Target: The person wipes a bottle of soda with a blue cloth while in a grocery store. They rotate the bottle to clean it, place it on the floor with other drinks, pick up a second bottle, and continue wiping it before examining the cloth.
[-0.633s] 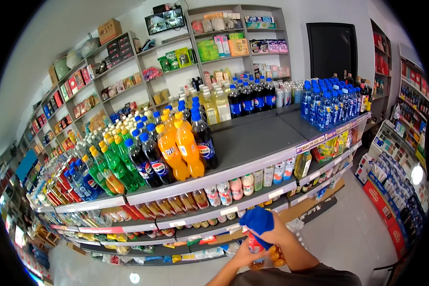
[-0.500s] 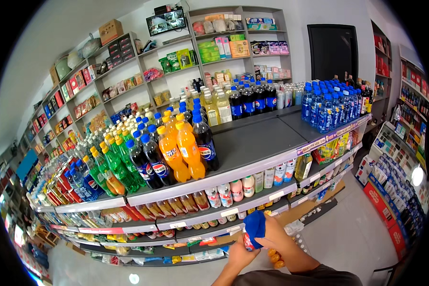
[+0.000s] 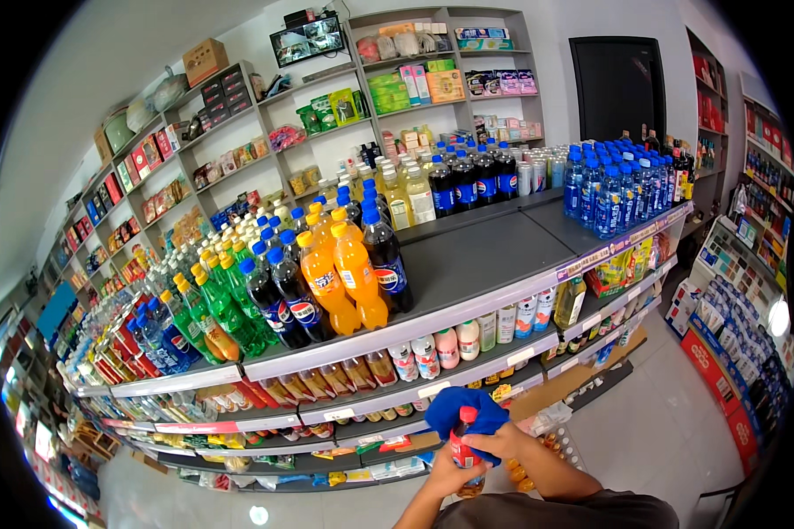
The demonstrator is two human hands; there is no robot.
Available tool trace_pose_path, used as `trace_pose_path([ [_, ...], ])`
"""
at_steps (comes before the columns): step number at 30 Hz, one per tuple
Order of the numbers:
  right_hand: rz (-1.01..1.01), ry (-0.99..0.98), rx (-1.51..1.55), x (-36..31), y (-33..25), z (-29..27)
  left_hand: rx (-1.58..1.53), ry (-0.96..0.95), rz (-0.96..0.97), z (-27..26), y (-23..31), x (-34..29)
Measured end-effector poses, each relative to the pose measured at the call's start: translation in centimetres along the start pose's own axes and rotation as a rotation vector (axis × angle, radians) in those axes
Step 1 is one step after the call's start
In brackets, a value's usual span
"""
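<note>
Low in the head view, near the front of the tiered display shelf [image 3: 483, 247], the left hand [image 3: 451, 474] was wrapped around the lower part of a red-capped plastic soda bottle [image 3: 461, 453] with a red label and brown liquid. The right hand [image 3: 500, 443] gripped a bunched blue cloth [image 3: 445, 409] against the bottle's upper part, the cloth lying behind and beside the red cap. On the shelf's top tier, two front orange soda bottles [image 3: 356, 275] stood beside a blue-capped cola bottle [image 3: 385, 257].

Left grip [image 3: 451, 474] holds red-capped bottle [image 3: 460, 450]; right grip [image 3: 501, 442], blue cloth [image 3: 445, 409].
</note>
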State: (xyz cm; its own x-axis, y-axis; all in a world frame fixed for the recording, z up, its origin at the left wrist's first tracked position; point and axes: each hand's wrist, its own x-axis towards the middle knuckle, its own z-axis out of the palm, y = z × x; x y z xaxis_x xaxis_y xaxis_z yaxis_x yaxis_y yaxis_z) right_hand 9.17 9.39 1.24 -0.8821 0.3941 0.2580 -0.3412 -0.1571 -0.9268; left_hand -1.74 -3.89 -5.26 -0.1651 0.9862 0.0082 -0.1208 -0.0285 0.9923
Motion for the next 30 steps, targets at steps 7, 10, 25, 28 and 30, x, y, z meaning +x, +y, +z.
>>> trace_pose_path([
  [7,-0.072,0.089,-0.995,-0.9,-0.2,4.0,0.338,0.54,0.086,0.0,0.2,1.4],
  [10,-0.321,-0.219,-1.263,-0.6,-4.2,3.8,0.581,0.192,0.177,-1.8,0.8,0.5],
  [25,0.704,-0.534,-0.856,5.4,-0.4,-4.1,1.078,0.209,-0.203,-0.9,3.7,-2.0],
  [28,0.814,-0.281,-0.229,3.2,0.9,-4.9,1.079,0.213,-0.218,-1.8,3.5,-2.4],
  [30,0.802,-0.116,0.063,1.2,1.5,-4.1,0.901,0.205,-0.179,-2.3,3.6,-2.7],
])
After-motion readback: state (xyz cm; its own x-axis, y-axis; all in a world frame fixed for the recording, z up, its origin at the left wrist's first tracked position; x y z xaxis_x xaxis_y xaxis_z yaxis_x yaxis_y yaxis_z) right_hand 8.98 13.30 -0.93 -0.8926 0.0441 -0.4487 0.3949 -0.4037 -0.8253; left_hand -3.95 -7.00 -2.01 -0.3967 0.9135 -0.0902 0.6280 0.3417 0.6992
